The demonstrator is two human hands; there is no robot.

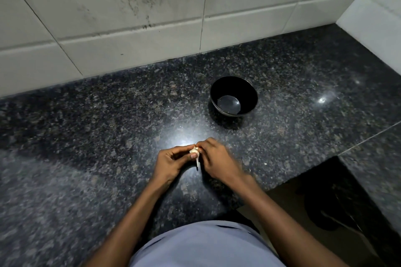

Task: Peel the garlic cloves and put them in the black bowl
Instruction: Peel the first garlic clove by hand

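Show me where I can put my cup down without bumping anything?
Bare counter lies left of the left hand, reaching to the tiled wall. More lies right of the black bowl. It is crowded only where both hands hold the garlic, right hand beside it.

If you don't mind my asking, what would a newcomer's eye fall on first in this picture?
Both hands, the left hand and the right hand, meet low in the middle over the dark granite counter, pinching a pale garlic clove. Beyond them, slightly right, stands the black bowl, apparently empty.
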